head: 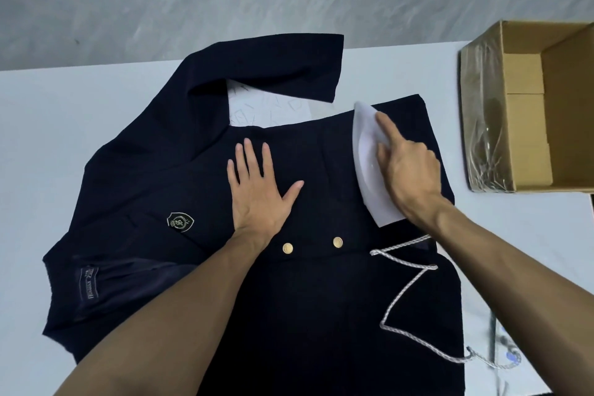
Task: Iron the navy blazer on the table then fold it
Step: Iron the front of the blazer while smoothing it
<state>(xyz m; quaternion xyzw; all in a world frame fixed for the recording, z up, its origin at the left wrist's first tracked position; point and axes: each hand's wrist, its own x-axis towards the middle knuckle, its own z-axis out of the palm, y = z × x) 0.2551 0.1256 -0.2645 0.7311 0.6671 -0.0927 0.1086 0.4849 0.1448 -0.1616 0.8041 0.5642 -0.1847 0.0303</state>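
Head view gives me one white table [64,125] across the lower frame, with one navy blazer [154,170] spread front-up over its middle and a sleeve bent toward upper centre. I count one open cardboard box [527,80] at the right edge, clear of the blazer. One white iron [369,151] sits on the blazer right of centre. The right hand [411,167] curls round it, forefinger stretched forward, hiding its handle from me. The left hand [260,190] lies flat at centre, fingers spread on the cloth. One braided cord [408,292] zigzags across the lower right. I count two gold buttons [287,248] and one crest badge [180,222].
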